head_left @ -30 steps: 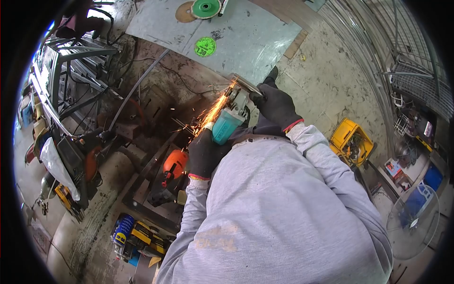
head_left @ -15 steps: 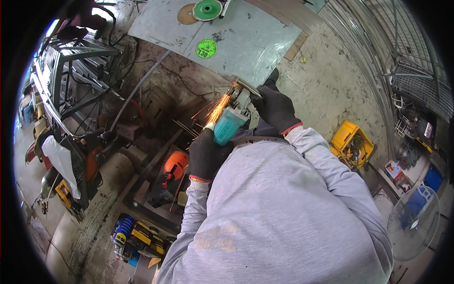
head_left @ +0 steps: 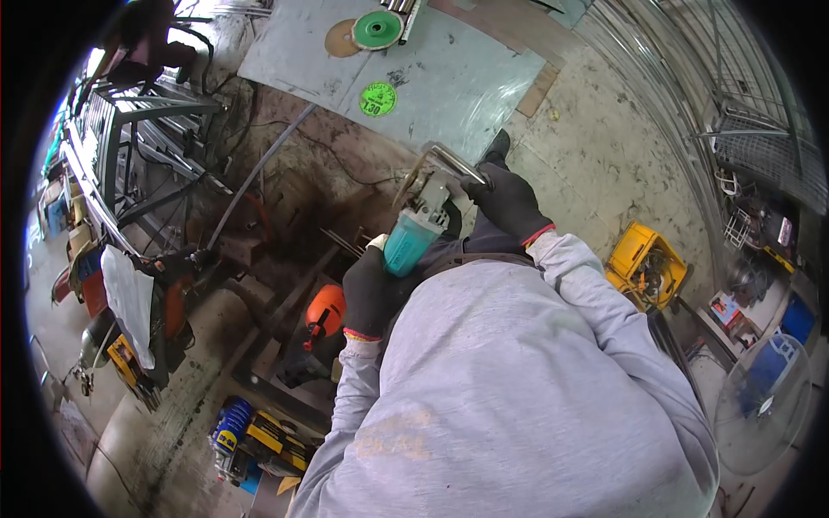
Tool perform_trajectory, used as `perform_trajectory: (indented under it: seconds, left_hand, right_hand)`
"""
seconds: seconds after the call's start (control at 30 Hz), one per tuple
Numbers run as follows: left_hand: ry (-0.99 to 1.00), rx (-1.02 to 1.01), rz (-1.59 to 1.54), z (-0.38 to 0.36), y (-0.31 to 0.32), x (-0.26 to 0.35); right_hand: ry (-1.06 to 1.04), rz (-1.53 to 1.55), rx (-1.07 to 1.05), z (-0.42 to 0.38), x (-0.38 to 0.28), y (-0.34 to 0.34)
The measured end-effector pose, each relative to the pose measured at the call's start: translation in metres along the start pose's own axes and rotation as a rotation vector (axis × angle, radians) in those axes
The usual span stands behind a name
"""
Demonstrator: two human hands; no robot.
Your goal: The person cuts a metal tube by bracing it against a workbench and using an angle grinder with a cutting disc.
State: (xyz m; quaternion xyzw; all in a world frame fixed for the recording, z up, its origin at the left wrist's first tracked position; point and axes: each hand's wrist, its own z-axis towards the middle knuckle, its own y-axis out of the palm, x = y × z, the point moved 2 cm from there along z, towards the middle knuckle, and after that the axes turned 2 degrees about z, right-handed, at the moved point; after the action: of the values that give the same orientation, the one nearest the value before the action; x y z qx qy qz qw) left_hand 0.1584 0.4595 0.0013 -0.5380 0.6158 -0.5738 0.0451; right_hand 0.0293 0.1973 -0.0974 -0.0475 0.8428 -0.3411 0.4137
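Note:
My left hand [head_left: 373,292], in a dark glove, is closed around the body of a teal angle grinder [head_left: 411,245]. The grinder's head points up and away from me, its disc [head_left: 409,185] seen nearly edge-on. In its own dark glove, my right hand [head_left: 508,204] grips a short shiny metal tube [head_left: 456,161]. The tube's far end is right by the top of the disc, and no sparks show there. An orange, rounded object [head_left: 325,309] with a black part sits just left of my left hand.
A metal sheet [head_left: 466,78] ahead carries a green grinding disc [head_left: 378,29], a brown disc [head_left: 340,39] and several short tubes. To the right stands a yellow crate [head_left: 635,246]. Metal frames [head_left: 164,110] fill the left; a blue spray can [head_left: 231,421] stands lower left. Cables cross the floor.
The stream of sparks has stopped. The grinder's head has shifted slightly left and down, and the tube now lies at its disc's top edge. Both hands keep their holds.

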Motion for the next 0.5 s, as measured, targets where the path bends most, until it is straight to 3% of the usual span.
perform_trajectory:
  seconds: [0.1,0.17,0.3,0.37,0.5]
  left_hand:
    - [-0.011,0.019,-0.024,0.005,-0.011,-0.004]
    - [-0.017,0.024,0.019,0.016,-0.020,-0.009]
    - [0.121,0.025,0.046,0.051,-0.043,-0.004]
    - [0.167,-0.018,0.111,0.072,-0.054,0.003]
    - [0.285,-0.101,0.310,0.122,-0.072,0.034]
  right_hand:
    - [0.064,0.268,0.029,-0.001,0.010,-0.002]
    - [0.328,0.849,0.045,-0.001,0.015,-0.002]
    - [0.406,0.889,0.150,0.005,0.019,-0.013]
    - [0.263,0.983,0.148,0.013,0.030,-0.005]
    - [0.184,1.028,0.163,0.018,0.018,-0.015]
